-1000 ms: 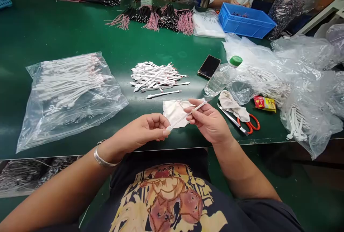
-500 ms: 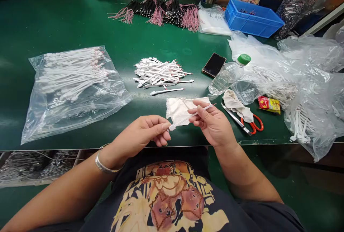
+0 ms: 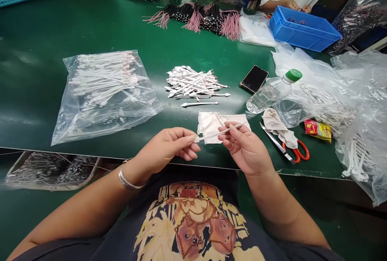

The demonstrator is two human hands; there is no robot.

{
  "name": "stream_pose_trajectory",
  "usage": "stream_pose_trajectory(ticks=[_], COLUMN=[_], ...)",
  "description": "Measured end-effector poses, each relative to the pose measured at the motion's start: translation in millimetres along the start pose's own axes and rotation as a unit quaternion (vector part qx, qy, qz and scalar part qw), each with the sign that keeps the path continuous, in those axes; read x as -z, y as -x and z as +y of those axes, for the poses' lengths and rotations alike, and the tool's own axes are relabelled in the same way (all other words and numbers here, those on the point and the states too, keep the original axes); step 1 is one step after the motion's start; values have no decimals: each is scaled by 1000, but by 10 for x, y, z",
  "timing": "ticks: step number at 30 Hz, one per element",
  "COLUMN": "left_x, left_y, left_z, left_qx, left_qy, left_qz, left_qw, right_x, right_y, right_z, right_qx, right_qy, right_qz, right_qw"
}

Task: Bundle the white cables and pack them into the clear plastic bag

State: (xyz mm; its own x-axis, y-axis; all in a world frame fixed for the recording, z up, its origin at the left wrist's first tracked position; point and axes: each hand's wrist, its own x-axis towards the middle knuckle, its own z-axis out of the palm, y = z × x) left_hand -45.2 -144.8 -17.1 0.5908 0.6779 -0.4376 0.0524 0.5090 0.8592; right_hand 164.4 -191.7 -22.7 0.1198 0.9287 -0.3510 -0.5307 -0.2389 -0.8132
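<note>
My left hand (image 3: 178,145) pinches the connector end of a white cable (image 3: 211,134) between thumb and fingers. My right hand (image 3: 246,145) grips the same cable near its other end, its tip poking out past the fingers. The cable is stretched nearly straight between both hands, above a cream cloth (image 3: 210,122) on the green table. Beyond the cloth lies a pile of similar white cables (image 3: 193,81), with a single white cable (image 3: 201,104) apart in front of it.
A clear bag of white cables (image 3: 105,87) lies left. To the right are a phone (image 3: 254,78), a green-capped bottle (image 3: 266,96), red-handled scissors (image 3: 298,154), a rag (image 3: 279,128), a small packet (image 3: 317,130) and plastic bags (image 3: 369,107). People work behind a blue bin (image 3: 304,31).
The view has shifted, so the table's things appear farther right. Both hands still hold the white cable; the right fingers have shifted slightly on it.
</note>
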Motion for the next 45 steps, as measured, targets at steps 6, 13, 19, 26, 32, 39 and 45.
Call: stream_pose_trajectory(ticks=[6, 13, 19, 26, 32, 39, 45], left_x=[51, 83, 181, 583, 888, 853, 1007], left_y=[15, 84, 365, 815, 1130, 1197, 1433], left_z=[0, -90, -70, 15, -43, -140, -301], left_qx=[38, -8, -3, -127, -120, -142, -231], left_qy=[77, -22, -60, -422, -493, -480, -453], left_qz=[-7, -33, -128, 113, 293, 344, 440], left_qw=[996, 999, 990, 890, 810, 795, 741], right_x=[-24, -53, -117, -279, -583, -1356, -1604], right_y=[-48, 31, 74, 52, -17, -172, -395], right_z=[39, 133, 256, 382, 375, 608, 851], right_qx=[-3, 11, -27, 16, 325, 529, 547], right_qy=[23, 66, 111, 254, 471, 635, 596], right_qz=[20, 20, -33, -99, -221, -363, -375], right_qw=[1000, 998, 993, 962, 790, 430, 452])
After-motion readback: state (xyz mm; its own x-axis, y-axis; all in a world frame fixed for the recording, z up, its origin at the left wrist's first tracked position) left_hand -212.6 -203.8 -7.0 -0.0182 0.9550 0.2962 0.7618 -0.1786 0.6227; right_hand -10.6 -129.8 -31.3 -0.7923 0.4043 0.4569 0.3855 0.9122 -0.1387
